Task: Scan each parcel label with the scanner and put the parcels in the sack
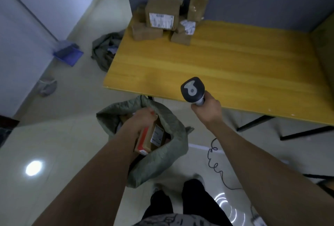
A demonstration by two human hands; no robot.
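1. One left hand (pixel 142 117) grips one brown cardboard parcel (pixel 151 140) with a red side and a white label, inside the open mouth of one grey-green woven sack (pixel 162 157) on the floor
2. One right hand (pixel 207 110) is wrapped round the handle of one dark grey handheld scanner (pixel 192 88) over the near edge of the yellow wooden table (pixel 226 63); one coiled cable (pixel 214 164) hangs below
3. About six brown cardboard boxes (pixel 163 14) are piled at the table's far left corner, three showing white labels
4. A second crumpled green sack (pixel 104 50) lies beside the table's left edge, near one blue tray (pixel 69 55)
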